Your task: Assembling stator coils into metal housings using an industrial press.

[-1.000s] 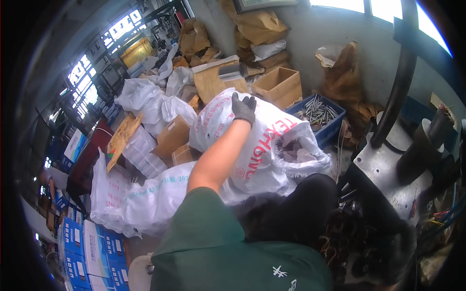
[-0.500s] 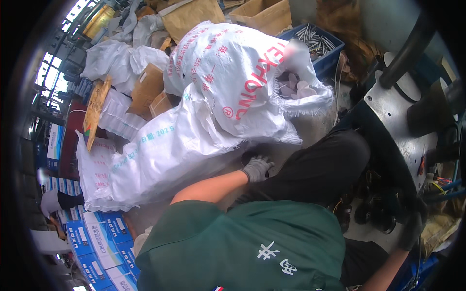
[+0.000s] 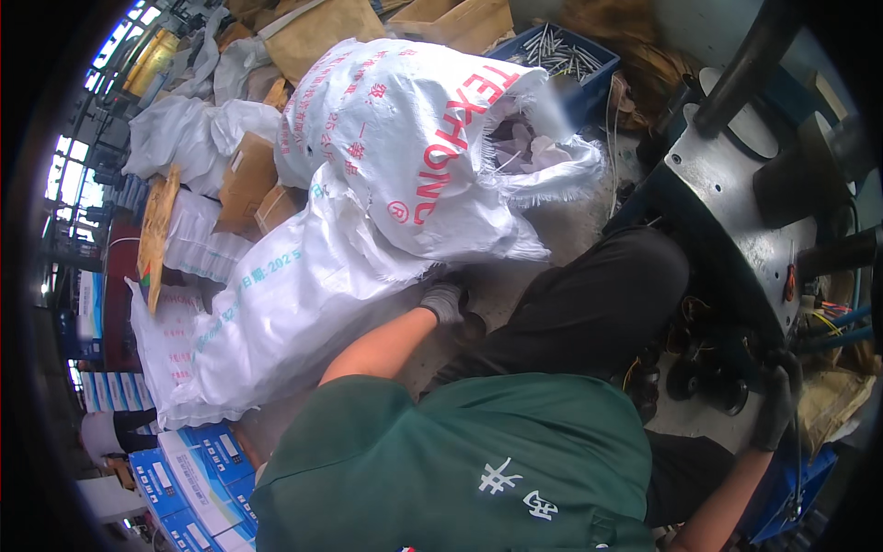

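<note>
My left hand [image 3: 444, 302], in a grey glove, reaches down at the lower edge of a big white woven sack [image 3: 368, 138]. Its fingertips are hidden in shadow, so whether they hold anything does not show. Just right of that hand, a dark round part [image 3: 472, 327] is on the floor. At the far right, my right hand [image 3: 780, 400] wears a dark glove, its fingers bent beside the rim of a metal machine table [image 3: 736, 198]. What those fingers close around cannot be made out. A thin dark rod [image 3: 797, 469] runs down below it.
A blue bin [image 3: 589, 87] of metal pins stands behind the sack, with a cardboard box [image 3: 455, 23] beside it. Dark round parts with wires [image 3: 704, 382] lie under the machine table. Blue and white cartons [image 3: 198, 478] are stacked at lower left.
My left hand has moved left, from beside the dark part toward the sack's lower edge. My right hand shows higher up along the machine table's rim. The whole view has shifted slightly.
</note>
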Demonstrator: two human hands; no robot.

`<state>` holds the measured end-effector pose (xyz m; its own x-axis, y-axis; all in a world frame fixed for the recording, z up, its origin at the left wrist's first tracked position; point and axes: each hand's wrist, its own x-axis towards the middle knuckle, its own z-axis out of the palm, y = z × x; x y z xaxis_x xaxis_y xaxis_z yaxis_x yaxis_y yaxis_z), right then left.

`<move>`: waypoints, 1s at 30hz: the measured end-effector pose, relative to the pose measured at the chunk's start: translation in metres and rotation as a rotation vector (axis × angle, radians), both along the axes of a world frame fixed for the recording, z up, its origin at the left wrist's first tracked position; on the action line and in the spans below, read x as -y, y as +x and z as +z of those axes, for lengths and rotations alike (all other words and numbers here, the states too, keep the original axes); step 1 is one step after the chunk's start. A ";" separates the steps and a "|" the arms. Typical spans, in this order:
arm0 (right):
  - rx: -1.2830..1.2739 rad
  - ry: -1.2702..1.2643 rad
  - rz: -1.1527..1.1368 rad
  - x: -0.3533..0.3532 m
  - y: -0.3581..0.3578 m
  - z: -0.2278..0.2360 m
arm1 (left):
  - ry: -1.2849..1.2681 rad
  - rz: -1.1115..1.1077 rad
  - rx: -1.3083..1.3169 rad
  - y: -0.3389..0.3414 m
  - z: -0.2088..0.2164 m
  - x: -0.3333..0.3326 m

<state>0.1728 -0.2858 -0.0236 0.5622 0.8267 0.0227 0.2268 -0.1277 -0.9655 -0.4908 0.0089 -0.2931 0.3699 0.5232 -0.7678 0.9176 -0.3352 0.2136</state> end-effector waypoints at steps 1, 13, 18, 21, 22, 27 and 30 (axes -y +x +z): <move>0.007 -0.009 -0.013 -0.001 -0.009 0.005 | 0.140 -0.001 0.022 0.008 -0.001 0.007; 0.075 -0.048 -0.056 -0.019 -0.033 0.008 | 0.493 -0.273 0.312 0.068 0.063 0.005; 0.111 -0.032 -0.001 -0.025 -0.037 0.007 | 0.663 -0.389 0.556 0.121 0.164 -0.036; 0.170 -0.050 -0.014 -0.033 -0.048 0.020 | 0.798 -0.213 0.695 0.151 0.218 -0.081; 0.245 -0.107 0.001 -0.034 -0.048 0.026 | 0.881 -0.236 0.732 0.167 0.249 -0.091; 0.409 0.066 0.033 -0.046 -0.052 0.019 | 1.041 -0.327 0.931 0.276 0.360 -0.122; 0.366 0.049 0.020 -0.058 -0.057 0.020 | 0.868 -0.292 0.863 0.347 0.390 -0.133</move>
<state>0.1159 -0.2278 -0.0033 0.4936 0.8301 0.2593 0.5602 -0.0755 -0.8249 -0.1438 0.1423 0.0970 0.7661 0.5475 0.3367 0.4571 -0.8324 0.3135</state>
